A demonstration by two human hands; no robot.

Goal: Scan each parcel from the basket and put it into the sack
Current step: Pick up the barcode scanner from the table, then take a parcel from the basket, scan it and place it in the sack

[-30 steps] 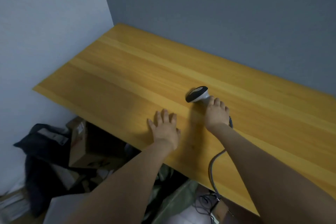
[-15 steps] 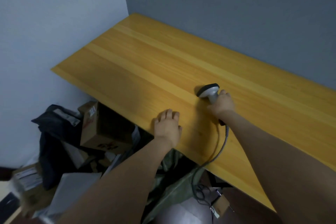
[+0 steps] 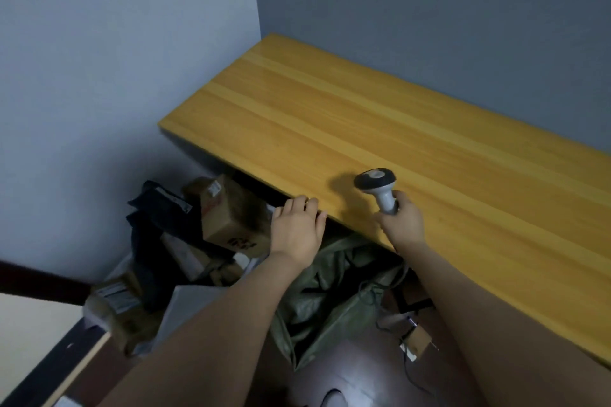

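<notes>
Head view, right hand [image 3: 401, 221] gripping scanner [image 3: 377, 183]

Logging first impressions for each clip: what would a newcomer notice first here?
The right hand grips a grey barcode scanner upright over the near edge of the yellow wooden table. The left hand touches that edge. Below, a cardboard box lies left of a green sack.

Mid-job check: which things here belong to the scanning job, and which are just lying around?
Job: scanner gripped by the right hand; cardboard parcel; dark bagged parcel; grey mailer; green sack; left hand, holding nothing.
Lying about: wooden table; small brown box with cables on the floor.
</notes>
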